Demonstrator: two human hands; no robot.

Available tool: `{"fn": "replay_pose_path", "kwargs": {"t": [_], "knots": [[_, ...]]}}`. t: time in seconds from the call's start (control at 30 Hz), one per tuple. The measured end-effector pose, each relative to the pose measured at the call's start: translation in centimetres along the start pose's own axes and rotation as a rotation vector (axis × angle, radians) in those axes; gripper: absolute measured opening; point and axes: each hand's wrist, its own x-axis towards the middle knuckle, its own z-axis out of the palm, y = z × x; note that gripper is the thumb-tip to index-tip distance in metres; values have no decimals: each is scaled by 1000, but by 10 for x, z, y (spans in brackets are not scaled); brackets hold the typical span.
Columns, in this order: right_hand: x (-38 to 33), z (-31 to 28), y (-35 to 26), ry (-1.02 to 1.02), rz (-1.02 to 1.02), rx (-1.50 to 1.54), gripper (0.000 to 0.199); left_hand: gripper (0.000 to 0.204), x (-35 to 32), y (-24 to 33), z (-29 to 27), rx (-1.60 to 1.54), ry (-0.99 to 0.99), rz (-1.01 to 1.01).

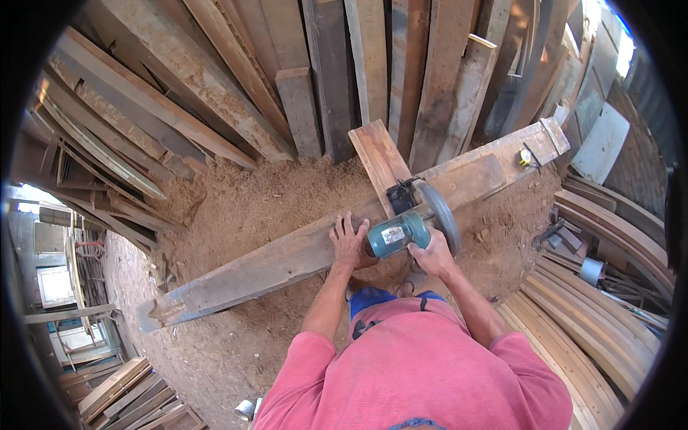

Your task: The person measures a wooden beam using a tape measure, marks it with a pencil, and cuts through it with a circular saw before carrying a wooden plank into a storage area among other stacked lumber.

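A long, weathered beam (251, 269) lies slanting across the ground in front of me. A short reddish-brown board (381, 159) rests crosswise on it. On these stands a teal circular saw (396, 235) with a black base and a curved grey blade guard (441, 211). My right hand (434, 254) is wrapped round the saw's rear handle. My left hand (349, 244) lies on the wood just left of the motor housing, its fingers spread. The blade's edge is hidden by the guard.
A small yellow-and-black tape measure (525, 157) sits on the beam's right part. Tall planks (330, 72) lean in a row at the back. Sawdust (265, 193) covers the ground. Stacked boards (573, 322) lie at right, with more cut pieces (132, 394) at lower left.
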Motion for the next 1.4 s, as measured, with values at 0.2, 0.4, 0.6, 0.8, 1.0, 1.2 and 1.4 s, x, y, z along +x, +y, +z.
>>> {"fn": "replay_pose_path", "kwargs": {"t": [0.2, 0.4, 0.6, 0.8, 1.0, 1.2, 1.4], "knots": [[9, 1, -5, 10, -21, -20, 36, 116, -1, 4, -5, -2, -12, -11], [21, 3, -3, 19, -25, -21, 35, 110, 0, 6, -7, 9, -23, -15], [35, 6, -4, 14, -47, -20, 33, 107, 0, 5, -5, 18, -37, -27], [46, 6, -12, 39, -19, -68, 35, 107, 0, 5, -4, 28, -33, -25], [69, 9, -19, 55, -40, -92, 38, 121, 0, 6, -1, 69, -98, -53], [78, 14, -15, 82, -90, -81, 40, 125, 2, 4, 1, 84, -84, -16], [55, 6, -26, 161, -39, -158, 41, 123, 2, -4, 1, 91, -55, 14]]}}
